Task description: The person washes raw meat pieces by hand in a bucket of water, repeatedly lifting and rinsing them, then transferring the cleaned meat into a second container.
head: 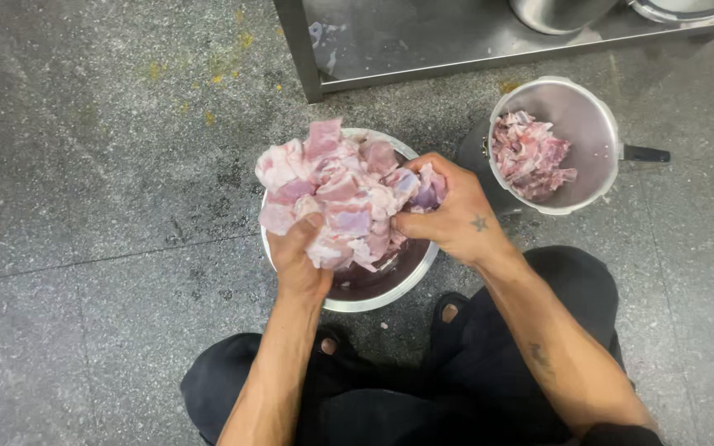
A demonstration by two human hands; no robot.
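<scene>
Head view: my left hand [301,258] and right hand [448,216] clamp a heap of raw meat chunks [342,194] between them, lifted just above the steel bowl [390,285]. Right of that bowl, a pot [592,124] holds more meat.

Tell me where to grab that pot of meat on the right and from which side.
Take the pot by its black handle, coming in from the right. The handle sticks straight out sideways, clear of the meat pieces inside, while the steel bowl crowds the pot's left side. Both the left hand and the right hand are full of raw meat.
</scene>
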